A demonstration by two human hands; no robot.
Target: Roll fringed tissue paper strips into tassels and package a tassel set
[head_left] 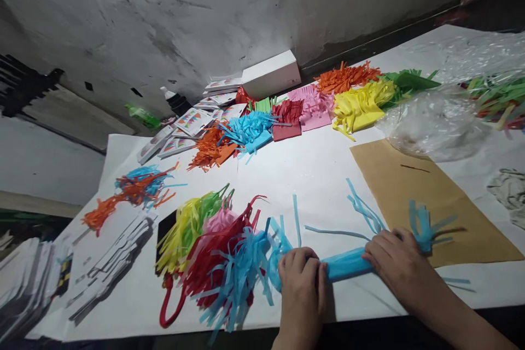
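While both hands press the blue fringed roll on the table, left hand and right hand fingers curl over it: rolling step, I judge; next, tighten evenly.

Cut off at the three o'clock edge: green and red fringed strips under blurred clear plastic. Cropped at eight o'clock: white card stacks, print unreadable. Hidden beneath left hand and right hand: both ends of the blue paper roll.
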